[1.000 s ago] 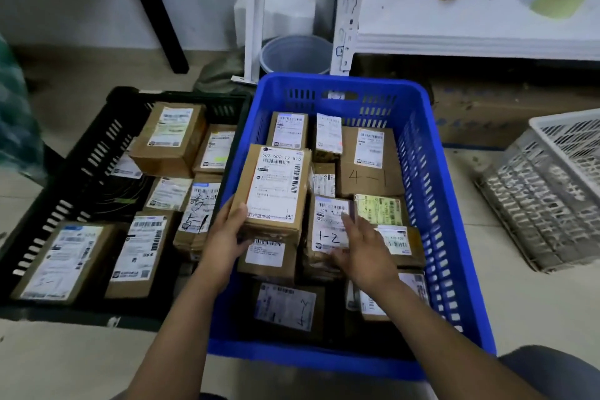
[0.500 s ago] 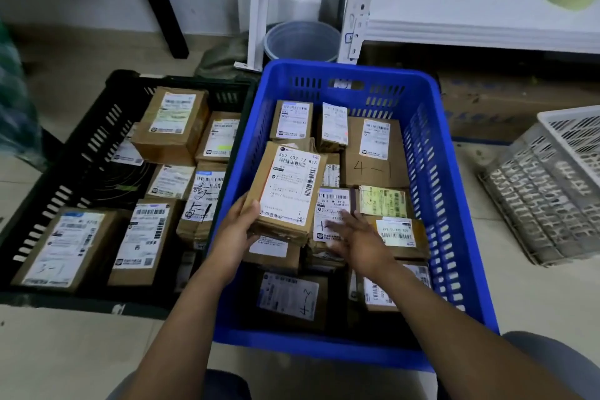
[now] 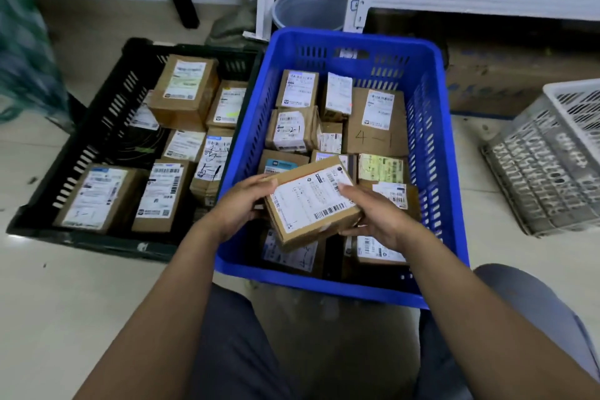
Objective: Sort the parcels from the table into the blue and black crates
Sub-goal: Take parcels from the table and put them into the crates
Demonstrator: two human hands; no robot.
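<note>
Our left hand (image 3: 240, 206) and right hand (image 3: 376, 216) curl round one parcel (image 3: 311, 201). The blue crate (image 3: 357, 39) underneath and black crate (image 3: 91, 239) leftward look nearly full.

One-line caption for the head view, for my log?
A labelled parcel held by the left hand and right hand over the blue crate, black crate alongside.

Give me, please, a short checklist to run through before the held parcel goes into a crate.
1. The held parcel is gripped at both ends by the left hand and right hand: ok.
2. Its label faces up: ok.
3. Label text legible enough to pick a crate: cannot tell, blurred.
4. Bare floor free in the black crate: ok.
5. Bare floor free in the blue crate: not ok, parcels cover most of it.
</note>
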